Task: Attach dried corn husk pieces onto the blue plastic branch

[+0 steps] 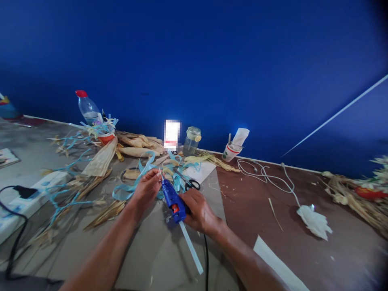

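Observation:
My right hand is wrapped round the grip of a blue hot glue gun. A clear glue stick juts out of the gun's back toward me, and its black cord runs down to the frame's edge. The nozzle points at my left hand, whose fingers are pinched on a small piece among light-blue ribbon strips; I cannot make out the piece itself. Black-handled scissors lie just beyond the gun.
Dried corn husks and blue strips litter the left side. A bottle with a red cap, a glass jar and a paper cup stand by the blue wall. A white cable and a power strip lie on the table.

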Tool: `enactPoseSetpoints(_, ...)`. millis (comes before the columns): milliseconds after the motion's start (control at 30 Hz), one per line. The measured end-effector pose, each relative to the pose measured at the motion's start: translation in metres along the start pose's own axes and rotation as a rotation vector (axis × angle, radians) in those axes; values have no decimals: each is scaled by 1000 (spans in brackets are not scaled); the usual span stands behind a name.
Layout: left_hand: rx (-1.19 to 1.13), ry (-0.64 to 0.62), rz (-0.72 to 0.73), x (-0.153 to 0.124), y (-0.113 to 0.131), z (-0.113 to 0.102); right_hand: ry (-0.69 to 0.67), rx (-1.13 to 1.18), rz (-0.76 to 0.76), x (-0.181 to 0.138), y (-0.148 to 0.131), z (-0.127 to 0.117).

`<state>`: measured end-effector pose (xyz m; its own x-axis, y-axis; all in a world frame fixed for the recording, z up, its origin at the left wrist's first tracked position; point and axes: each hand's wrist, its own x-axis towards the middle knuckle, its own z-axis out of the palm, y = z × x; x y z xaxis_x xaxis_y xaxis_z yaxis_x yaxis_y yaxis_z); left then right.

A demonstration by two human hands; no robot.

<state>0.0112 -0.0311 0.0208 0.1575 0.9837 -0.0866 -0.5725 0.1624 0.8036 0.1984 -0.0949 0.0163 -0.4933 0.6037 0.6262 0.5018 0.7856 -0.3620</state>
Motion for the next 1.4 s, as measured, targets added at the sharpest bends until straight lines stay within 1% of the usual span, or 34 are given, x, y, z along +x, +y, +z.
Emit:
enactPoseSetpoints(133, -7, -5, 19, 3, -1, -2, 24, -12, 16, 0, 0, 1)
enactPoseSetpoints(267, -36, -28, 74, 5, -4, -6, 123, -31, 16, 0, 1, 1)
enactPoseSetpoints(367, 14, -29, 118, 5, -6, -7, 142, -81, 81, -1, 2, -2)
enactPoseSetpoints(467, 87, 1, 147, 5, -7, -7, 88, -175, 210, 0, 4, -7)
enactPoseSetpoints(567, 102, 15, 163, 5, -6, -6, -27, -289, 348, 0, 4, -12)
enactPoseSetpoints(700, 92, -3, 193, 5, -5, -3, -154, -383, 459, -9, 3, -18)
enactPoseSetpoints(833, 95, 2, 190, 4, -7, -2, -196, -394, 549, -29, 2, -21)
enactPoseSetpoints(933, 80, -4, 195, 4, -8, -3, -217, -429, 584, -46, 4, -21)
enactPoseSetpoints(1000, 81, -4, 198, 4, -9, -3, -205, -449, 591, -52, 7, -22)
enactPoseSetpoints(1033, 86, -1, 196, 3, -9, -3, -178, -449, 596, -52, 7, -23)
enactPoseSetpoints(1133, 112, 21, 185, 3, -11, -2, -17, -334, 597, -38, 5, -29)
enactPoseSetpoints(1167, 121, 29, 188, 3, -12, -2, 41, -228, 581, -28, 3, -29)
enactPoseSetpoints(1200, 130, 35, 195, 3, -14, -2, 71, -96, 574, -17, 0, -29)
enactPoseSetpoints(1233, 141, 37, 204, 4, -16, -3, 99, 31, 595, -4, -2, -27)
enactPoseSetpoints(1300, 174, 29, 217, 5, -19, -4, 152, 219, 680, 20, -7, -18)
enactPoseSetpoints(1400, 221, 10, 236, 7, -23, -7, 244, 388, 759, 49, -10, 3)
